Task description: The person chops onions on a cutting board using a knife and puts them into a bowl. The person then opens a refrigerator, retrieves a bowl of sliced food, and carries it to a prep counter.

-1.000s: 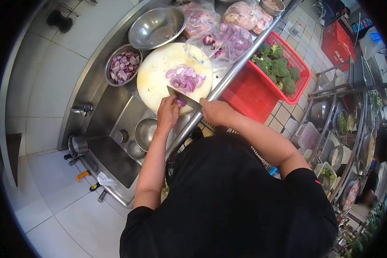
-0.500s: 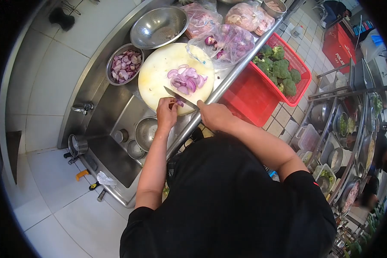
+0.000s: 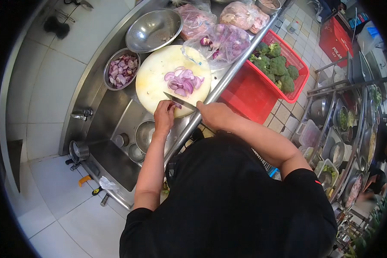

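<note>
My right hand (image 3: 213, 115) is wrapped round the handle of a kitchen knife (image 3: 179, 101), its blade pointing left across the near part of a round, pale cutting board (image 3: 148, 81). Fingers bent, my left hand (image 3: 164, 115) pinches a small piece of purple onion (image 3: 178, 105) at the board's near edge, right beside the blade. Beyond the knife lies a loose pile of onion slices (image 3: 184, 81). More cut onion fills a steel bowl (image 3: 105, 76) left of the board. A clear plastic bag (image 3: 234, 43) with whole purple onions rests at the board's far right.
Behind the board is a steel colander (image 3: 135, 36), near bagged meat (image 3: 240, 16). The sink (image 3: 112, 118) on the left holds a metal bowl (image 3: 144, 135) and small containers. Right of the counter rail, a red basket (image 3: 303, 79) of broccoli (image 3: 278, 66) stands by a red tub (image 3: 249, 96).
The view has shifted slightly. Both hands stay at the board's near edge, with the knife still close beside the left fingers; the onion pile looks much the same.
</note>
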Demonstrator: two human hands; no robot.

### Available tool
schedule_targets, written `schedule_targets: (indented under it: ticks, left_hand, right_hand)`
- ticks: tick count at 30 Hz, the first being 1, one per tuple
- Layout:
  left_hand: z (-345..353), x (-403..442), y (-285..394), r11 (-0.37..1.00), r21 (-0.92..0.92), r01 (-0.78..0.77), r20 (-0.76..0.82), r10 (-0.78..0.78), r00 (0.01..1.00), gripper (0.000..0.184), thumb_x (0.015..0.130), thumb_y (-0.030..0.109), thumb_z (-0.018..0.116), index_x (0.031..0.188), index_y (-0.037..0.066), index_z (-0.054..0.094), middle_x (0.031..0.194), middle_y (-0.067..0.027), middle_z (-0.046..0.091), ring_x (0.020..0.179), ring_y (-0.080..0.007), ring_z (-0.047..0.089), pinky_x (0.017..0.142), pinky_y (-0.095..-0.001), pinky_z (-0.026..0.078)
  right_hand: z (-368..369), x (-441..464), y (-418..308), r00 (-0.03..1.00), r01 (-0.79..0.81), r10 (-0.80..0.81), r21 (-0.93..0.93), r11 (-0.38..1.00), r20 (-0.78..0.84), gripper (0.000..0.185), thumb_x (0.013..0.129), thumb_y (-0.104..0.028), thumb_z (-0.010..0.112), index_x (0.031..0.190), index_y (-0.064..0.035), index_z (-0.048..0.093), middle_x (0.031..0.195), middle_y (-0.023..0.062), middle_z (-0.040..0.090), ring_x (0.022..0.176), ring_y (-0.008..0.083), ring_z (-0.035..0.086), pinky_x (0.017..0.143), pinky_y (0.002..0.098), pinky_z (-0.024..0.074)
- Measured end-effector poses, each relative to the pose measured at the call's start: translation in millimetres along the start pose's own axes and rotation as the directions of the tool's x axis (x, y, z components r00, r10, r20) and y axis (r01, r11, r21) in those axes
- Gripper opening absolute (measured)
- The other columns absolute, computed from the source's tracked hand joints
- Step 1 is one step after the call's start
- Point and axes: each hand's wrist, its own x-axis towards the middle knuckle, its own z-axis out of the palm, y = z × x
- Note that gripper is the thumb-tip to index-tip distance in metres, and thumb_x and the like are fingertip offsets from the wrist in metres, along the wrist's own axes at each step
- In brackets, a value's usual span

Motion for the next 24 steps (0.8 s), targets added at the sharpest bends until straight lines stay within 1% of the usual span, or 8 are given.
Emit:
schedule_targets:
  ticks: [3, 5, 9, 11, 14, 17, 20, 24]
  left_hand:
    - [0, 0, 1, 0.998, 0.05, 0.033, 0.007, -0.033, 0.999, 0.012, 0.089, 0.007, 0.069, 0.099, 0.001, 0.068, 0.098, -0.0149, 0.066, 0.086, -0.0292, 0.069, 0.078, -0.0368, 0.055]
    - [0, 1, -2, 0.998, 0.056, -0.019, -0.001, 0.02, 1.0, 0.012, 0.088, 0.006, 0.069, 0.099, 0.001, 0.068, 0.097, -0.0152, 0.066, 0.086, -0.03, 0.069, 0.078, -0.0374, 0.055]
    - [1, -1, -8, 0.999, 0.036, -0.039, -0.01, 0.04, 0.999, 0.012, 0.088, 0.005, 0.069, 0.099, 0.002, 0.068, 0.098, -0.0154, 0.065, 0.087, -0.0298, 0.069, 0.078, -0.0371, 0.055]
    - [4, -1, -10, 0.999, 0.043, -0.028, -0.032, 0.029, 0.999, 0.011, 0.087, 0.004, 0.069, 0.098, 0.002, 0.068, 0.099, -0.0153, 0.066, 0.087, -0.0302, 0.069, 0.078, -0.037, 0.055]
    - [3, -1, -11, 0.995, 0.063, -0.078, -0.037, 0.081, 0.996, 0.011, 0.088, 0.004, 0.069, 0.098, 0.002, 0.068, 0.1, -0.0153, 0.065, 0.087, -0.0305, 0.069, 0.078, -0.0372, 0.055]
    - [-2, -1, 1, 0.999, 0.043, -0.024, -0.007, 0.024, 1.0, 0.011, 0.088, 0.005, 0.069, 0.099, 0.002, 0.068, 0.1, -0.0151, 0.066, 0.087, -0.0306, 0.069, 0.078, -0.0374, 0.055]
    - [1, -1, -9, 0.997, 0.06, -0.047, -0.006, 0.048, 0.999, 0.012, 0.088, 0.006, 0.069, 0.1, 0.002, 0.068, 0.1, -0.0149, 0.066, 0.087, -0.0301, 0.069, 0.078, -0.0371, 0.055]
    - [3, -2, -12, 0.997, 0.022, -0.067, -0.035, 0.068, 0.997, 0.012, 0.088, 0.006, 0.069, 0.1, 0.003, 0.069, 0.1, -0.0145, 0.066, 0.087, -0.0301, 0.069, 0.078, -0.037, 0.055]
  right_hand:
    - [0, -6, -7, 0.999, -0.011, 0.012, 0.024, 1.0, -0.038, 0.025, 0.087, -0.007, 0.054, 0.11, 0.0029, 0.05, 0.087, 0.0236, 0.07, 0.084, 0.0407, 0.07, 0.07, 0.0519, 0.0548]
    - [19, -2, 3, 1.0, -0.017, 0.018, 0.033, 0.999, -0.023, 0.025, 0.087, -0.007, 0.054, 0.11, 0.0025, 0.05, 0.087, 0.0232, 0.07, 0.084, 0.0404, 0.07, 0.07, 0.0518, 0.0545]
    - [-2, -5, -12, 0.999, -0.047, 0.047, 0.035, 0.998, 0.003, 0.024, 0.087, -0.007, 0.054, 0.11, 0.0016, 0.049, 0.087, 0.0227, 0.07, 0.085, 0.0404, 0.07, 0.07, 0.0522, 0.054]
    - [-5, -9, -15, 0.999, -0.011, 0.014, 0.073, 0.997, -0.038, 0.027, 0.087, -0.007, 0.053, 0.112, 0.0019, 0.05, 0.087, 0.0227, 0.07, 0.085, 0.0403, 0.07, 0.069, 0.0522, 0.0536]
    - [10, -3, -4, 0.999, -0.044, 0.042, 0.058, 0.997, 0.034, 0.028, 0.088, -0.007, 0.053, 0.114, 0.0028, 0.05, 0.089, 0.023, 0.07, 0.086, 0.0404, 0.07, 0.069, 0.0519, 0.0535]
    - [-7, -2, -13, 0.999, -0.031, 0.031, 0.04, 0.999, 0.013, 0.03, 0.088, -0.007, 0.052, 0.116, 0.0032, 0.05, 0.09, 0.023, 0.07, 0.087, 0.0407, 0.07, 0.07, 0.0516, 0.0538]
    - [11, 2, -4, 0.999, -0.04, 0.039, 0.068, 0.997, 0.013, 0.029, 0.088, -0.007, 0.052, 0.116, 0.003, 0.05, 0.091, 0.0235, 0.07, 0.088, 0.0412, 0.069, 0.072, 0.0513, 0.0544]
    - [-6, 1, -10, 0.997, -0.064, 0.062, 0.041, 0.997, 0.048, 0.029, 0.09, -0.008, 0.051, 0.116, 0.0033, 0.05, 0.093, 0.0246, 0.07, 0.09, 0.0416, 0.069, 0.075, 0.0516, 0.0542]
